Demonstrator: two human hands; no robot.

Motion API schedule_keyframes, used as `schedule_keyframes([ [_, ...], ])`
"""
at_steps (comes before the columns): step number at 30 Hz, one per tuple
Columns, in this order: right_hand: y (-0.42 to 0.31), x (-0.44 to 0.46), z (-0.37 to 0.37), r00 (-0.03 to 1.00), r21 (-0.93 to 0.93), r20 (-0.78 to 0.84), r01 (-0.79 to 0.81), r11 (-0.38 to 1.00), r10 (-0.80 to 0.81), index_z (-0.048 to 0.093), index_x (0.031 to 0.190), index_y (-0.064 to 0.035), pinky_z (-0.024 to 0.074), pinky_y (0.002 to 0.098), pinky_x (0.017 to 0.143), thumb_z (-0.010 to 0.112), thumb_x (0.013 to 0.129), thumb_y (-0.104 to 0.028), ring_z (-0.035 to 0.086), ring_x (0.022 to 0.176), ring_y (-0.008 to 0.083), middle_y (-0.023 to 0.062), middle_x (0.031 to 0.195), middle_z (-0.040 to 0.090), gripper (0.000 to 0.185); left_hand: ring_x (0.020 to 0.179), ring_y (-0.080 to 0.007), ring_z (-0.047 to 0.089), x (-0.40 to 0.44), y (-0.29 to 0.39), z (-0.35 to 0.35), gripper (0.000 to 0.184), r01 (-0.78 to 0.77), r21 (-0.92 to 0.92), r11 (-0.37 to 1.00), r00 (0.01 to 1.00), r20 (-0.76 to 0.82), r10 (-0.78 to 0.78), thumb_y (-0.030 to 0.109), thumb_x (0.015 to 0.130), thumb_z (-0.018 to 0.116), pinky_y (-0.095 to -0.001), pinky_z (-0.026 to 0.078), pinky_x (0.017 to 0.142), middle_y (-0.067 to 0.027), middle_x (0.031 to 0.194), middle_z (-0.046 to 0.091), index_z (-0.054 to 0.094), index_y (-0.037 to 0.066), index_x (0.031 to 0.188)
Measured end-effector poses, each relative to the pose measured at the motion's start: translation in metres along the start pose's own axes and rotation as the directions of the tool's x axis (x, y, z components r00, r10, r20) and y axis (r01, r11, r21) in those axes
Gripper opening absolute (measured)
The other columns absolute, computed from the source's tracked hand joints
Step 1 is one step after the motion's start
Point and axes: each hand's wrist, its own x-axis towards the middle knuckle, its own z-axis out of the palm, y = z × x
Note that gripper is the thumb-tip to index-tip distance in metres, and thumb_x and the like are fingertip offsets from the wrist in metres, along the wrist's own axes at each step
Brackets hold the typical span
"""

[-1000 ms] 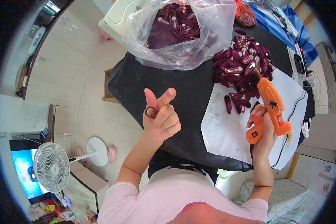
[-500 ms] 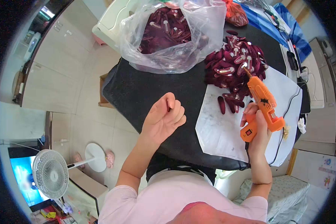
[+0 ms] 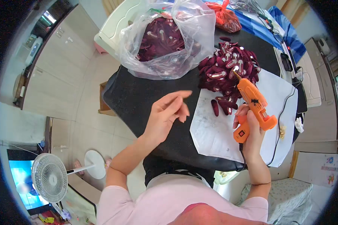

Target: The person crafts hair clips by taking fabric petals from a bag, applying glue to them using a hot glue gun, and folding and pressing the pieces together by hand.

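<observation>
My right hand (image 3: 250, 123) is wrapped round an orange hot glue gun (image 3: 252, 98), whose nozzle points up and away at a heap of dark red fabric-covered hair clips (image 3: 229, 63). A few of these clips (image 3: 226, 105) lie apart at the near side of the heap, on white paper (image 3: 210, 131). Over the black tabletop, left of the paper, hovers my left hand (image 3: 167, 114). Its index finger is stretched out and the others are loosely bent, with nothing visible in them. Beyond it stands a clear plastic bag (image 3: 157, 71) with many more such clips inside.
A red plastic bag (image 3: 227, 18) lies at the back of the black table (image 3: 139, 97). The glue gun's cord (image 3: 283, 127) runs across the paper towards a power strip (image 3: 287, 50) on the right. Crumpled tissue (image 3: 299, 125) sits near the right edge. A white fan (image 3: 50, 176) stands left.
My left hand has gone from loosely curled to index finger extended, turning towards the clips. The whole view has shifted slightly; my right hand still grips the glue gun near the heap.
</observation>
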Motion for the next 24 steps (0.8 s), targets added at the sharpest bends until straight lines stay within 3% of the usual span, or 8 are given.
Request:
schedule_keyframes([
  [3,-0.003,-0.003,0.001,0.996,0.032,-0.053,0.072,0.997,-0.071,0.052,0.094,-0.0017,0.0453,0.0262,0.054,0.055,0.091,-0.026,0.053,0.067,0.0139,0.0104,0.09,0.054,0.025,0.071,-0.0117,0.057,0.024,0.017,0.029,0.036,0.03,0.169,0.985,0.987,0.151,-0.056,0.016,0.099,0.046,-0.0267,0.046,0.067,-0.0092,0.082,0.062,0.046,0.005,0.133],
  [6,-0.003,-0.003,-0.002,0.98,0.054,-0.096,0.181,0.982,-0.175,0.05,0.092,-0.0017,0.045,0.026,0.052,0.054,0.091,-0.027,0.052,0.066,0.0136,0.0112,0.088,0.052,0.026,0.078,-0.0194,0.062,0.071,0.011,0.061,0.043,-0.314,0.206,0.927,0.922,0.298,0.246,0.018,0.095,0.052,-0.0323,0.049,0.072,-0.0125,0.086,0.064,0.043,0.004,0.134],
  [8,-0.005,-0.003,-0.007,0.968,0.056,-0.104,0.237,0.97,-0.23,0.05,0.09,-0.0018,0.0449,0.0259,0.052,0.052,0.092,-0.029,0.05,0.066,0.0133,0.0116,0.087,0.051,0.027,0.086,-0.0248,0.064,0.103,0.026,0.061,0.049,-0.655,0.658,0.371,0.748,0.498,0.439,0.022,0.092,0.057,-0.0344,0.05,0.078,-0.0145,0.096,0.065,0.041,0.007,0.137],
  [10,-0.004,-0.001,-0.007,0.96,0.043,-0.132,0.255,0.966,-0.248,0.05,0.09,-0.002,0.0445,0.0256,0.051,0.051,0.092,-0.029,0.05,0.065,0.0129,0.0119,0.088,0.051,0.027,0.09,-0.0327,0.063,0.132,0.043,0.054,0.049,-0.686,0.677,-0.266,0.508,0.707,0.492,0.025,0.086,0.063,-0.0385,0.05,0.079,-0.0159,0.105,0.064,0.05,0.01,0.13],
  [12,-0.003,-0.001,-0.009,0.96,0.055,-0.128,0.257,0.965,-0.249,0.05,0.091,-0.0018,0.0443,0.0252,0.051,0.052,0.092,-0.029,0.05,0.064,0.013,0.0117,0.088,0.051,0.027,0.087,-0.0309,0.063,0.159,0.053,0.02,0.024,-0.587,0.714,-0.38,0.416,0.67,0.615,0.02,0.086,0.061,-0.0398,0.05,0.077,-0.0118,0.094,0.066,0.064,0.008,0.106],
  [15,-0.007,-0.004,-0.004,0.979,0.043,-0.07,0.194,0.98,-0.191,0.051,0.091,-0.0023,0.0442,0.0255,0.053,0.054,0.091,-0.027,0.051,0.063,0.0132,0.0112,0.09,0.053,0.025,0.072,-0.0327,0.065,0.19,0.071,-0.026,0.021,-0.182,0.956,-0.229,0.622,0.293,0.726,0.026,0.086,0.062,-0.0421,0.05,0.063,-0.0144,0.08,0.065,0.059,0.005,0.087],
  [18,-0.003,-0.005,-0.007,0.991,0.068,0.048,0.118,0.991,-0.121,0.051,0.091,-0.0027,0.0443,0.026,0.055,0.054,0.091,-0.024,0.053,0.064,0.013,0.0106,0.09,0.054,0.022,0.07,-0.0342,0.065,0.202,0.075,-0.052,0.028,0.014,0.987,-0.16,0.682,0.108,0.724,0.032,0.083,0.066,-0.045,0.049,0.061,-0.0158,0.079,0.066,0.057,0.005,0.087],
  [24,-0.002,-0.004,-0.005,0.998,0.049,0.05,0.039,0.998,-0.042,0.054,0.096,-0.002,0.0442,0.0259,0.058,0.054,0.091,-0.022,0.053,0.066,0.0118,0.0081,0.091,0.055,0.021,0.071,-0.0354,0.065,0.224,0.071,-0.088,0.04,0.118,0.926,-0.359,0.735,0.162,0.659,0.035,0.077,0.072,-0.0444,0.052,0.066,-0.0197,0.078,0.066,0.057,0.001,0.09],
])
